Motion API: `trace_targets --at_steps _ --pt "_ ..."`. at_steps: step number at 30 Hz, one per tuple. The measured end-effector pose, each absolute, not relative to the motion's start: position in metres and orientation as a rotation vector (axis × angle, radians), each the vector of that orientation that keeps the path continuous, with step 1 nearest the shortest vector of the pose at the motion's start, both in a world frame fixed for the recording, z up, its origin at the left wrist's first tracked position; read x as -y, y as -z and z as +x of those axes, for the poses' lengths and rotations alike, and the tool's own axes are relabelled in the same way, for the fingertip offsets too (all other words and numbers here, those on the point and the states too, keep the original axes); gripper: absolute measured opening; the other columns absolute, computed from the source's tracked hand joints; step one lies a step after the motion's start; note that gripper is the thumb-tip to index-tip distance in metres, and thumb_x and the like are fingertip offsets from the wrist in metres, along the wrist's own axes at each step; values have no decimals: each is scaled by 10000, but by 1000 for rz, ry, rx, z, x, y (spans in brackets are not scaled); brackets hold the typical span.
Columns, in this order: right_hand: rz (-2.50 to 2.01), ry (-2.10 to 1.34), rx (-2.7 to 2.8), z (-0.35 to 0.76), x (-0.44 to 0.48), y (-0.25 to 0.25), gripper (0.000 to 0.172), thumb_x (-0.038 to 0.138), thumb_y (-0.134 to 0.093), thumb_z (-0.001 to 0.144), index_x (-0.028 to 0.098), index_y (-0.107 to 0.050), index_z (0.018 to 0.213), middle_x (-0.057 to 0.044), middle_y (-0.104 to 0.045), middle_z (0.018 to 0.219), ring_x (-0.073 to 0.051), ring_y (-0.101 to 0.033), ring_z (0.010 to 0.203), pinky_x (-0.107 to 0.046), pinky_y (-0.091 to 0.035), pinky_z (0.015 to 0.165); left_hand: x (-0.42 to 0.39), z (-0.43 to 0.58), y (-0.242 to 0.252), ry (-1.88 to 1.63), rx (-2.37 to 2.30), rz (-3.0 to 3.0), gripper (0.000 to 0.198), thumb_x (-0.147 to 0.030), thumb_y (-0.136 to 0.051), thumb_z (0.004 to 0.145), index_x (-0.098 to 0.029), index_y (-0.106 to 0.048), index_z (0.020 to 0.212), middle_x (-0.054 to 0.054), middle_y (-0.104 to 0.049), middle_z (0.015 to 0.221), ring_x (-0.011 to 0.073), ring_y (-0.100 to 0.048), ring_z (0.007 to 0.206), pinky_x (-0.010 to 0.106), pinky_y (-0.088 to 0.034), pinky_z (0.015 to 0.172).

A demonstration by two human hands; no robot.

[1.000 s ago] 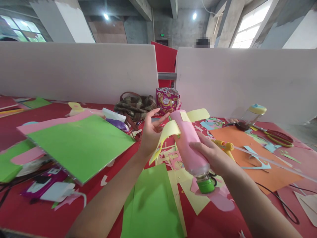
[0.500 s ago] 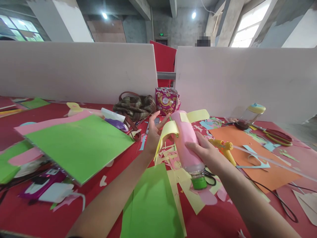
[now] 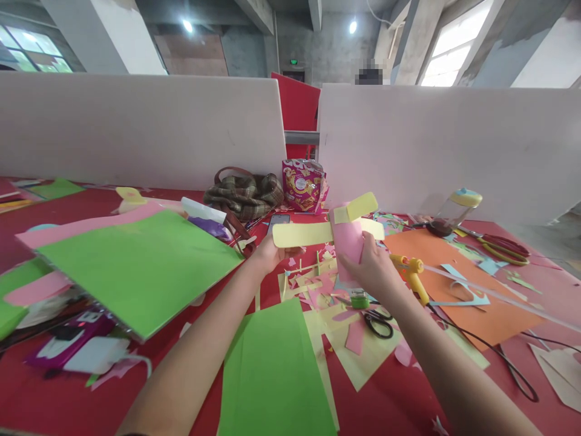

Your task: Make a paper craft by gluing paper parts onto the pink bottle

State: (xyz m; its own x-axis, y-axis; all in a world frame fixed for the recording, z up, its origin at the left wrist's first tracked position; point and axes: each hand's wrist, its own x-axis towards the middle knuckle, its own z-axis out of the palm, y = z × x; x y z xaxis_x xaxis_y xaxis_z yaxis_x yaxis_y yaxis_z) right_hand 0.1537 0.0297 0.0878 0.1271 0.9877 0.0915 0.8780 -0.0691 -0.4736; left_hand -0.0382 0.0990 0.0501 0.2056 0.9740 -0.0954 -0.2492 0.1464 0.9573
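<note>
A bottle wrapped in pink paper [image 3: 348, 242], its green cap [image 3: 359, 299] pointing down, is upright in my right hand [image 3: 372, 263], whose fingers wrap round its right side. Pale yellow paper strips cross it: one strip [image 3: 302, 235] reaches out to the left, another [image 3: 362, 206] sticks out at the upper right. My left hand [image 3: 271, 253] is at the left strip's outer end, its fingers closed behind and under the paper. Black-handled scissors [image 3: 379, 324] lie just below the bottle on yellow paper scraps.
Green sheets [image 3: 276, 369] lie in front, and a green board [image 3: 140, 266] is at the left. Right are a yellow glue gun [image 3: 414, 275], orange paper [image 3: 494, 315], red scissors [image 3: 503, 248] and a jar [image 3: 456, 212]. Behind stand a plaid bag [image 3: 245, 194] and a magenta packet [image 3: 303, 184].
The bottle has turned from slanted to upright, with its cap raised. The left strip has swung up from hanging to level, and my left hand has closed from spread fingers onto its end.
</note>
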Motion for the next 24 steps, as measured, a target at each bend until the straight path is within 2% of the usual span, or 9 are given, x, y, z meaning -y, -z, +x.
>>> trace_targets --at_steps 5,7,10,13,16,20,24 --pt "-2130 -428 1918 152 -43 -70 598 473 -392 725 92 -270 1169 -185 -538 934 -284 -544 837 -321 -404 600 -101 -49 -51 -920 -1098 1097 502 -607 -326 710 -175 -517 878 65 -629 646 196 -615 541 319 -487 468" --pt "-2137 -443 1934 152 -48 -61 599 465 -406 725 88 -269 1169 -195 -525 973 -287 -532 881 -316 -407 620 -101 -50 -49 -888 -1212 1285 433 -547 -431 697 -182 -492 922 40 -616 639 183 -616 529 302 -489 485" --pt "-2135 -429 1939 151 -51 -50 602 461 -405 737 89 -249 1185 -196 -509 1018 -282 -520 920 -310 -406 643 -102 -51 -40 -884 -1339 1451 313 -319 -586 651 -189 -489 919 -12 -581 576 164 -615 516 252 -480 493" --pt "-2109 -412 1969 151 -52 -43 585 455 -356 770 82 -222 1201 -195 -509 1020 -272 -525 917 -310 -400 647 -107 -53 -30 -882 -1431 1532 214 -192 -554 658 -183 -515 869 -26 -565 534 150 -602 469 224 -462 464" --pt "-2108 -415 2014 152 -50 -46 533 450 -326 785 99 -256 1180 -174 -524 985 -270 -539 876 -308 -398 615 -111 -55 -23 -868 -1494 1626 201 -132 -498 678 -180 -522 872 -8 -585 574 140 -594 450 215 -453 449" --pt "-2132 -326 2088 152 -45 -57 393 405 -325 799 133 -377 1078 -141 -525 950 -251 -547 819 -296 -394 578 -111 -56 -23 -836 -1569 1764 217 -108 -449 701 -180 -519 893 15 -602 641 136 -590 452 215 -446 451" --pt "-1837 -174 2330 151 -35 -65 297 279 -335 813 174 -439 1070 -114 -497 1004 -212 -504 886 -285 -398 655 -105 -53 -30 -779 -1695 1951 174 -144 -438 721 -175 -525 869 30 -595 631 157 -585 487 251 -440 509"
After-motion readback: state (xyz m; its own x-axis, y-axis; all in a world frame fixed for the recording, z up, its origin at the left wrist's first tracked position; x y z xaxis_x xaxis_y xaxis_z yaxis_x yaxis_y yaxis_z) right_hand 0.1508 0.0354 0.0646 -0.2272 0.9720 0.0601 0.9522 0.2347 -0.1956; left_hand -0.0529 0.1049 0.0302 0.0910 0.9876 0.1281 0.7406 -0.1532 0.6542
